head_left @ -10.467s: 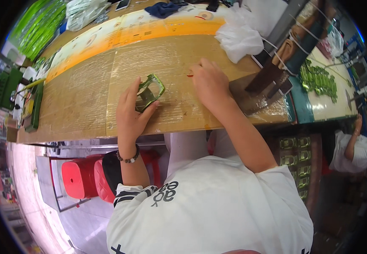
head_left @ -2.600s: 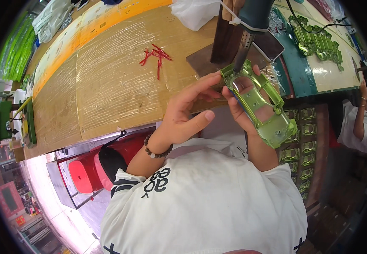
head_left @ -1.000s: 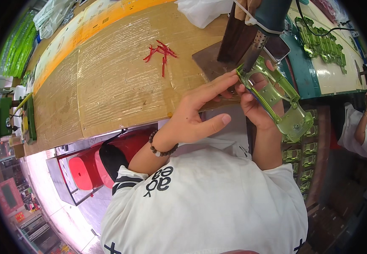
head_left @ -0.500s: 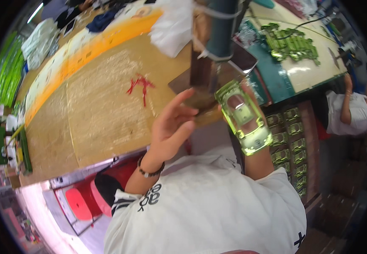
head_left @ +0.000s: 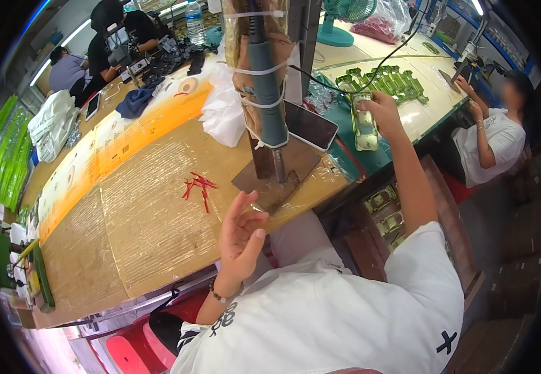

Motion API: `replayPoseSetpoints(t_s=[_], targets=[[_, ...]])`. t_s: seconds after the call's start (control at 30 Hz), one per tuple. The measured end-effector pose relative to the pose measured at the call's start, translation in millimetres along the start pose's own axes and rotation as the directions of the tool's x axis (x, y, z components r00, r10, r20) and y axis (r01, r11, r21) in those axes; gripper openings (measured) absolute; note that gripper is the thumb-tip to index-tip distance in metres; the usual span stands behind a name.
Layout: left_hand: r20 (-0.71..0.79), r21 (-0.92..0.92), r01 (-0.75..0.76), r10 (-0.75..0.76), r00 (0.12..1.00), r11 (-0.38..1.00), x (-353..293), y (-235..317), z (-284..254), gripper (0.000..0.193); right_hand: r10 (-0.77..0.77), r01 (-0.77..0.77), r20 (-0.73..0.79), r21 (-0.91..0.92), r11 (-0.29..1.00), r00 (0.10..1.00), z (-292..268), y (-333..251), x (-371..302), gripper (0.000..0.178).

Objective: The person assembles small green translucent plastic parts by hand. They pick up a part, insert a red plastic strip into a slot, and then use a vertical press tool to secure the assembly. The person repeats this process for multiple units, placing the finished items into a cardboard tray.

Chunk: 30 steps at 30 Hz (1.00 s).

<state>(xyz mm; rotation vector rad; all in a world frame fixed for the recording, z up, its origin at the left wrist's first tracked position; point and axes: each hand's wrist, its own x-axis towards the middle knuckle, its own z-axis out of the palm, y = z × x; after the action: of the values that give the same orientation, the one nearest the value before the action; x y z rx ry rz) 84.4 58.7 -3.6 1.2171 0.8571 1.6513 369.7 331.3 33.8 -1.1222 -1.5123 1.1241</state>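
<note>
My right hand (head_left: 384, 116) reaches out over the teal mat and grips the far end of a translucent green toy car body (head_left: 365, 132). Just beyond the car lies a group of similar green car parts (head_left: 401, 86). My left hand (head_left: 240, 240), with a beaded bracelet on its wrist, is raised in front of the brown plate (head_left: 264, 198); its fingers are apart and it holds nothing. Above that plate an electric screwdriver (head_left: 272, 124) hangs tip down, tied to a post with cable ties.
Red strips (head_left: 200, 186) lie on the cardboard-covered table (head_left: 152, 218). A phone-like dark slab (head_left: 311, 126) is behind the screwdriver. Below the table edge at right, a box holds more green car bodies (head_left: 389, 223). Another person (head_left: 492, 140) works at far right; a teal fan (head_left: 339, 25) stands behind.
My right hand has carried the car body away from me, toward the group of green parts on the right. My left hand stays open near the plate. The view has shifted, showing more of the far side.
</note>
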Motion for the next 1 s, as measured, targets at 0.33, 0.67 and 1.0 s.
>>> replayPoseSetpoints(t_s=[0.33, 0.67, 1.0], targets=[[0.06, 0.251, -0.092, 0.079, 0.995, 0.964, -5.5, -8.0, -4.6, 0.062, -0.469, 0.328, 0.143, -0.881, 0.341, 0.871, 24.8, 17.5, 64.9, 0.025], [0.035, 0.293, -0.068, 0.06, 0.998, 0.954, -5.6, -11.4, -0.9, 0.062, -0.325, 0.176, 0.03, -0.885, 0.431, 0.945, 12.4, 39.7, 62.5, 0.033], [-0.009, 0.3, -0.032, 0.037, 0.999, 0.953, -4.6, -9.3, -4.0, 0.06, -0.25, -0.013, -0.113, -0.93, 0.367, 0.962, -44.5, 74.2, 136.3, 0.036]])
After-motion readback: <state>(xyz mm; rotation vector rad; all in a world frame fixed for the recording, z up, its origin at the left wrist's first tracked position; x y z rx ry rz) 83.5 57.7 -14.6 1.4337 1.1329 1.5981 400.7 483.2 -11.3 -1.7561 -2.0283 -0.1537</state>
